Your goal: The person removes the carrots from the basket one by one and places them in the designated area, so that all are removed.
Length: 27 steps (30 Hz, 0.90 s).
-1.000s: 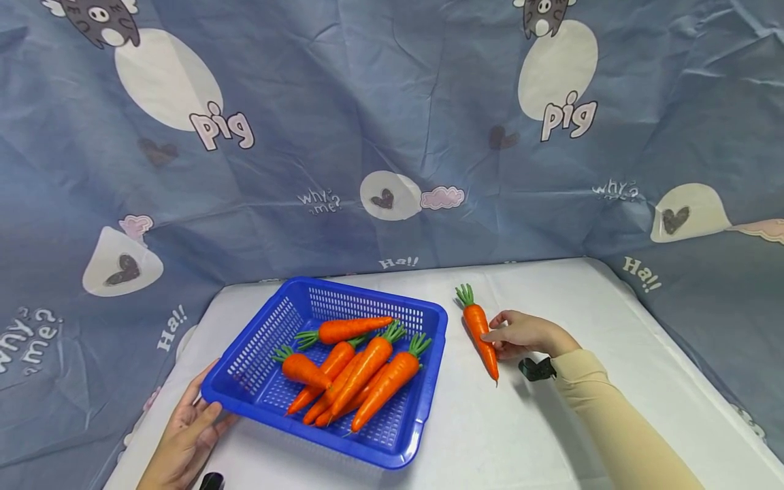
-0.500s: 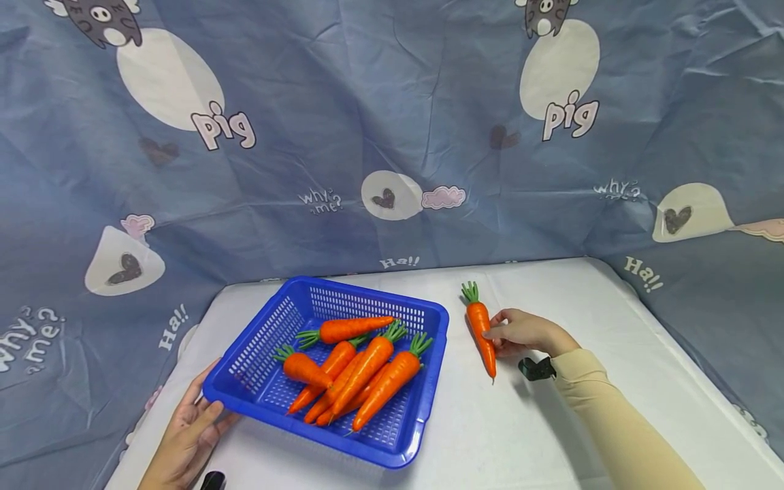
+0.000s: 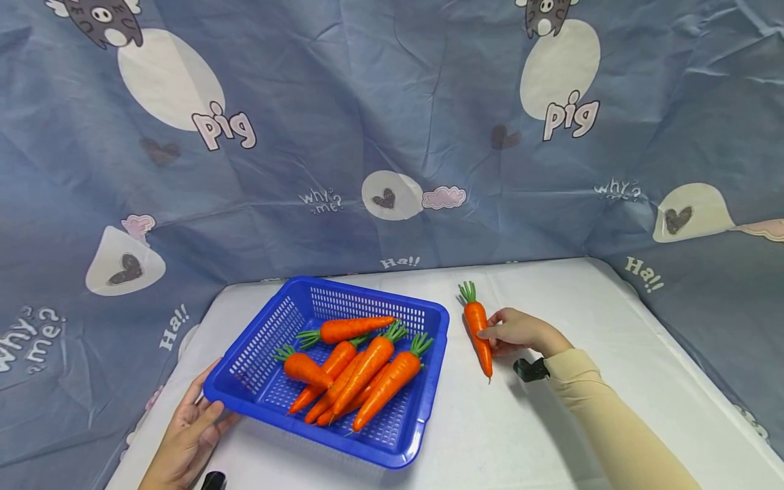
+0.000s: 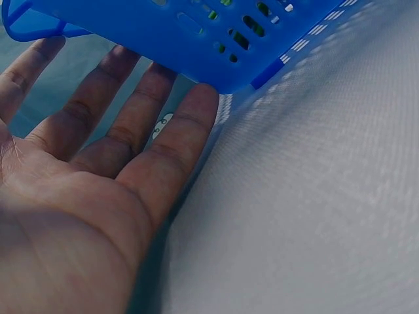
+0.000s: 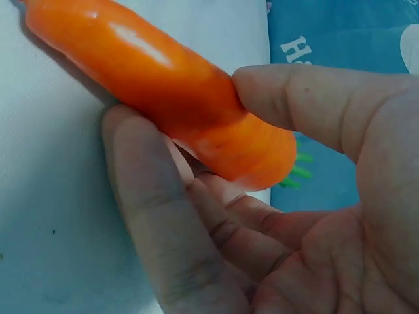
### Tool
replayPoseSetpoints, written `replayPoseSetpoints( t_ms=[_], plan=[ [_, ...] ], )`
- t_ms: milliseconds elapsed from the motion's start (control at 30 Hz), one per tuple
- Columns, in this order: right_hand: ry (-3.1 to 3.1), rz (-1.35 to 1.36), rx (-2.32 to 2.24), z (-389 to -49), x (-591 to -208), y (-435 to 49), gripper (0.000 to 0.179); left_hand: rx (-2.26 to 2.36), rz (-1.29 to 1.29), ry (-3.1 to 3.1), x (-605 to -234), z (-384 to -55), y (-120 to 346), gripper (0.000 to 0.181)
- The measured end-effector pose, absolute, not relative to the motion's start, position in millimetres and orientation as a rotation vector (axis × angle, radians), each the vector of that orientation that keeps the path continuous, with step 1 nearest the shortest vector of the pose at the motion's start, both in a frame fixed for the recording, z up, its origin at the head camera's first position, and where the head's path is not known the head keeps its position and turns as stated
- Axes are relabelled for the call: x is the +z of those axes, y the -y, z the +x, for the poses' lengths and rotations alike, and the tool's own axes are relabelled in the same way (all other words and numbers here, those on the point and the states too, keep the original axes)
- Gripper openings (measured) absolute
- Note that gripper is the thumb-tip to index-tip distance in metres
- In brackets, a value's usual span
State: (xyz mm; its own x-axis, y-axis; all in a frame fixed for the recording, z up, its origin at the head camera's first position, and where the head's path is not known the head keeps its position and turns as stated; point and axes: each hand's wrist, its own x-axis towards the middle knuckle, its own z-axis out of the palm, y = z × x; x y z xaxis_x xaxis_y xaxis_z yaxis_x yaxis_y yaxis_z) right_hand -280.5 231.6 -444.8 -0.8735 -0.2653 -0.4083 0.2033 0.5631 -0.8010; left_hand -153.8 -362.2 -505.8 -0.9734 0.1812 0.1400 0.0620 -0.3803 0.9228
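In the head view my right hand (image 3: 517, 332) pinches an orange carrot (image 3: 477, 328) with green stems, to the right of the blue basket (image 3: 318, 446). The right wrist view shows the thumb and fingers on opposite sides of the carrot (image 5: 170, 82), near its thick end. My left hand (image 3: 186, 435) is at the basket's near left corner. Seen from the left wrist, its extended fingers touch the outside and underside of the basket (image 4: 157, 46) without curling round it. Several carrots (image 3: 361, 371) lie piled inside the basket, some partly covering others.
A white cloth (image 3: 520, 429) covers the table under the basket and the carrot. Behind it hangs a blue printed curtain (image 3: 392, 136), which also runs along both sides. A black strap (image 3: 530, 369) is on my right wrist.
My right hand has shifted the carrot slightly and turned it a little more upright in the head view. The left hand, the basket and its carrots stay practically where they were.
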Motion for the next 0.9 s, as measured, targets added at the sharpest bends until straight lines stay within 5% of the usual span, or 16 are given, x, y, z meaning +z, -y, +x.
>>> replayPoseSetpoints(
  t_ms=[900],
  plan=[
    [-2.337,0.022,-1.261,-280,-446,-245,0.031,2.512,0.250,-1.771,-505,-155,362,0.062]
  ],
)
